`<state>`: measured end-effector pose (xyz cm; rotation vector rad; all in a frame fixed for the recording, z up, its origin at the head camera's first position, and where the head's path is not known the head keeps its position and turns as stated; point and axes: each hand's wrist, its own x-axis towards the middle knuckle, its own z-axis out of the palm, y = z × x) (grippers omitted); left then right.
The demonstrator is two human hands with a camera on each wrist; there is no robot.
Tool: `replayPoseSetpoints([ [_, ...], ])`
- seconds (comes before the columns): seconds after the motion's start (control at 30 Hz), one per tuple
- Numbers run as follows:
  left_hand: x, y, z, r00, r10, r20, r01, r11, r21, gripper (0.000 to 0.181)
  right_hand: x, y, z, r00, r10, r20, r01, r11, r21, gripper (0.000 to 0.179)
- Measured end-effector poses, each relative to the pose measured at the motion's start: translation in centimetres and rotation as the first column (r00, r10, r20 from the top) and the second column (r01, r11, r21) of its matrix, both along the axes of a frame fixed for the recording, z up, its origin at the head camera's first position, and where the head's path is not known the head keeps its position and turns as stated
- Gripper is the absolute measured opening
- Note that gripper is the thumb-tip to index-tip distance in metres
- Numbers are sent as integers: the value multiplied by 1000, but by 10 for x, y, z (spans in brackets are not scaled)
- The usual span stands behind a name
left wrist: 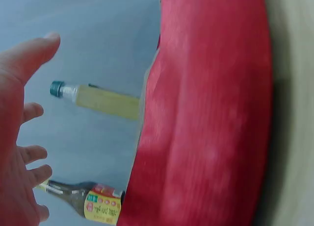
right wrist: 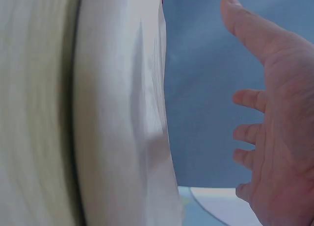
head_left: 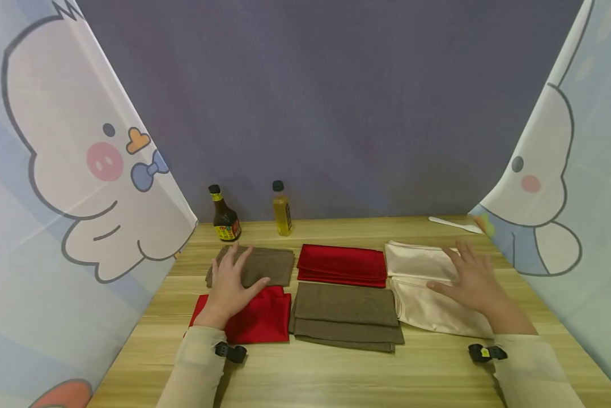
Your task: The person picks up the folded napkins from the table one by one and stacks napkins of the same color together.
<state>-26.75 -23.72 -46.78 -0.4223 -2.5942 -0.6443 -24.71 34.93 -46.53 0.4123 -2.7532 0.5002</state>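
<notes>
My left hand (head_left: pixel 230 289) hovers over the left pair of folded cloths, fingers spread and holding nothing. Beneath it lie a red cloth (head_left: pixel 264 317) in front and a brown cloth (head_left: pixel 272 266) behind. On the right, my right hand (head_left: pixel 471 280) is spread above two folded cream cloths, the rear cream cloth (head_left: pixel 412 262) and the front cream cloth (head_left: pixel 428 309). Between the hands are another red cloth (head_left: pixel 341 263) and, nearer me, a brown cloth (head_left: pixel 343 311). Both wrist views show empty palms beside the red cloth (left wrist: pixel 211 108) and cream cloth (right wrist: pixel 113 108).
Behind the cloths stand a dark sauce bottle (head_left: pixel 226 218) and a yellow oil bottle (head_left: pixel 282 212). A white spoon-like utensil (head_left: pixel 453 224) lies at the back right. A grey backdrop (head_left: pixel 336 113) and printed side curtains (head_left: pixel 81 170) enclose the wooden table (head_left: pixel 336 379).
</notes>
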Motion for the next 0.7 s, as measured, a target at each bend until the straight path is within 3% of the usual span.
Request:
replayPoseSetpoints([
  [0.17,-2,8,2,999,-39,-2,39,999,1,89,1,11,-3,1000,25,4,-24,998,-64,97],
  [0.43,-2,22,0,998,-69,-2,69,998,1,84,5,30,-5,984,31,174,2,982,-187,94],
  [0.7,-3,42,-3,992,-126,29,125,991,39,76,14,48,-5,976,46,212,6,971,-239,84],
])
